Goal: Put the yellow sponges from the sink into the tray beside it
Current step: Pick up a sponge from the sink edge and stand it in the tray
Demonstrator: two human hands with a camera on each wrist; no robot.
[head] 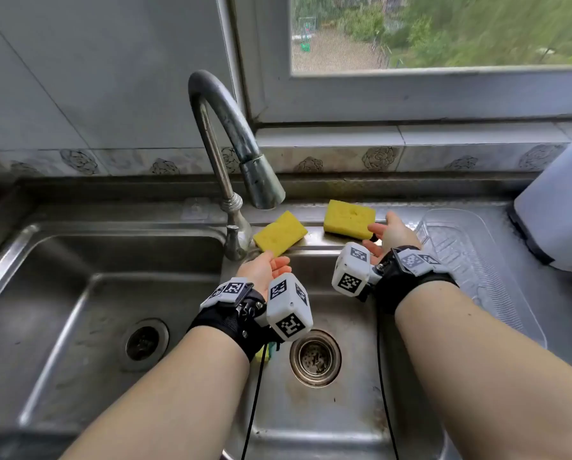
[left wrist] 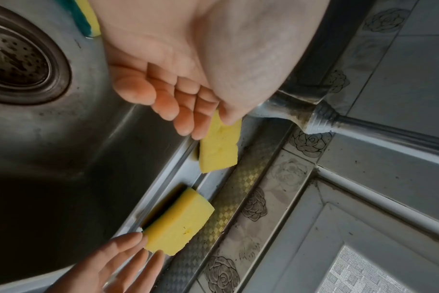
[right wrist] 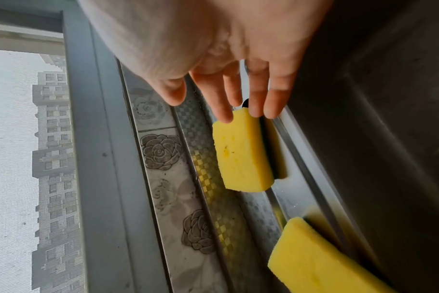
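Two yellow sponges lie on the sink's back rim (head: 311,239). The left sponge (head: 279,237) (left wrist: 219,152) (right wrist: 313,261) is beside the faucet base. My left hand (head: 276,260) (left wrist: 208,124) reaches its near end with straight fingers and thumb. The right sponge (head: 349,219) (left wrist: 178,222) (right wrist: 241,154) has my right hand (head: 379,229) (right wrist: 201,109) at its right end, fingertips (right wrist: 226,115) touching it and the thumb held apart. A third sponge (head: 263,353) (left wrist: 88,19), yellow with a green side, lies in the right basin, mostly hidden under my left wrist. The clear plastic tray (head: 497,277) is right of the sink.
The curved faucet (head: 224,134) rises just left of the left sponge. A drain strainer (head: 315,358) sits in the right basin, and a second basin (head: 78,310) lies to the left. A white appliance (head: 560,220) stands beyond the tray. The tiled wall and window ledge run behind.
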